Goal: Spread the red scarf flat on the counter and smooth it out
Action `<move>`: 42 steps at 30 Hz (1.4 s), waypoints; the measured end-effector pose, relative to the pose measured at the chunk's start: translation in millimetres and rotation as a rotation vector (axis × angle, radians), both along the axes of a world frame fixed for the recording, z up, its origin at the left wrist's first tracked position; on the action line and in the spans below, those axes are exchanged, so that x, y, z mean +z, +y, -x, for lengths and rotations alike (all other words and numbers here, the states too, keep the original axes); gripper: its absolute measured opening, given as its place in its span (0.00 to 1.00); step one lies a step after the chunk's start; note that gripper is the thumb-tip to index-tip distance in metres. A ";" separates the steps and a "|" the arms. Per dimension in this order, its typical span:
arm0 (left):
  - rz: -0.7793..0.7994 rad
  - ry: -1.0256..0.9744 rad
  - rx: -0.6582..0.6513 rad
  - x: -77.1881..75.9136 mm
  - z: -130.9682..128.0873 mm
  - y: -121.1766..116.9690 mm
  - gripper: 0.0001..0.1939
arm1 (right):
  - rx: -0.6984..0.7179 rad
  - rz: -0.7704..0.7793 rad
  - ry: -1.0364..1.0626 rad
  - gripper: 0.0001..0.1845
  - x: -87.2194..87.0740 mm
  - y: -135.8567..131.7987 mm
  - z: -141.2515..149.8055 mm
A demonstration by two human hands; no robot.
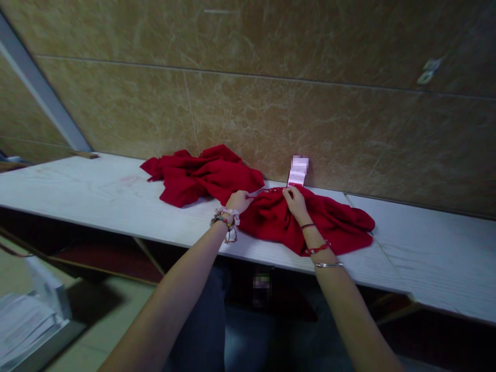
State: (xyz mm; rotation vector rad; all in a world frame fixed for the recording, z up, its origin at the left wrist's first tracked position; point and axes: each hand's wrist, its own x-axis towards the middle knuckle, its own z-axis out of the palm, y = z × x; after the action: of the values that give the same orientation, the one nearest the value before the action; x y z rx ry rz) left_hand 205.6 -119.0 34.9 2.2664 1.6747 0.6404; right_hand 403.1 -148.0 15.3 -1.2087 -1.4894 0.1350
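Head view: left hand [238,201], right hand [297,203] extended forward, grips pinching far edge of red cloth [329,219].

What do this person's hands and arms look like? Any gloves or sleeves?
No gloves or sleeves show. At the wrist, the left hand wears a pale, ruffled band and a multicoloured beaded bracelet. Behind the right hand come a thin dark band, a red bracelet and a silvery bangle.

Two red cloths [205,175] [333,222], two hands [238,201] [297,203], three right-arm bands [318,248], one countertop [77,191].
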 end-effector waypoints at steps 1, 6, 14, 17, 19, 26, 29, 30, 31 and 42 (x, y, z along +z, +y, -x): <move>-0.015 -0.007 0.050 1.6 3.2 2.1 0.12 | -0.058 -0.030 0.039 0.08 1.2 0.0 -4.5; 0.004 0.113 0.318 4.9 22.8 7.9 0.15 | -0.447 -0.124 0.248 0.10 6.6 -3.1 -39.9; -0.026 0.293 0.130 5.3 -3.7 -14.0 0.16 | 0.020 0.009 -0.247 0.03 1.8 -7.4 -19.7; -0.034 0.370 0.049 5.7 -15.6 -20.1 0.18 | 0.074 -0.018 -0.309 0.12 -0.2 -8.9 -8.7; 0.042 0.392 0.015 4.7 -17.4 -20.2 0.18 | 0.093 0.020 -0.335 0.15 -1.0 -10.1 -6.5; 0.072 0.371 0.044 2.1 -11.6 -17.2 0.17 | 0.157 0.204 -0.447 0.08 -1.6 -12.1 -3.2; 0.058 0.365 0.061 0.0 -9.9 -18.1 0.16 | 0.121 0.206 -0.462 0.11 -3.6 -11.4 -0.6; 0.061 0.360 0.061 -0.9 -9.4 -18.0 0.16 | 0.124 0.208 -0.479 0.13 -4.8 -11.1 0.2; 0.066 0.353 0.062 -1.7 -9.0 -17.6 0.16 | 0.131 0.217 -0.507 0.16 -6.3 -10.8 1.0; 0.020 0.188 0.011 -1.8 -5.7 -7.7 0.13 | 0.132 0.233 -0.626 0.11 -15.0 -6.0 9.7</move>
State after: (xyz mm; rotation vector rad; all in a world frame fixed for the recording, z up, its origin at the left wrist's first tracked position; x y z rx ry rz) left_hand 211.3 -126.8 33.1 2.3686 1.7694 0.4212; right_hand 393.4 -154.0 0.2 -1.4135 -2.1459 0.0150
